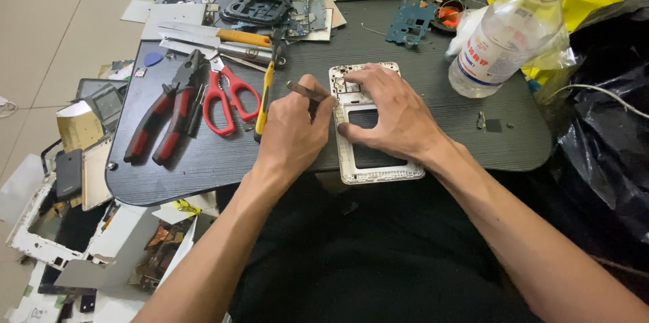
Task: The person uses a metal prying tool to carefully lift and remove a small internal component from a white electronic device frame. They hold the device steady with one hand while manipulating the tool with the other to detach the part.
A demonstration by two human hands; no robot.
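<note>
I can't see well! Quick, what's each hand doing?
Left hand: closed around a thin tool.
Right hand: open, fingers spread, pressing down on the white phone frame.

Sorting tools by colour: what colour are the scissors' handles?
Red, on the scissors in the head view.

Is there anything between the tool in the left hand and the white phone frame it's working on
Nothing visible. The left hand holds a thin tool whose tip already meets the white phone frame at its upper left edge, while the right hand presses on the frame.
</note>
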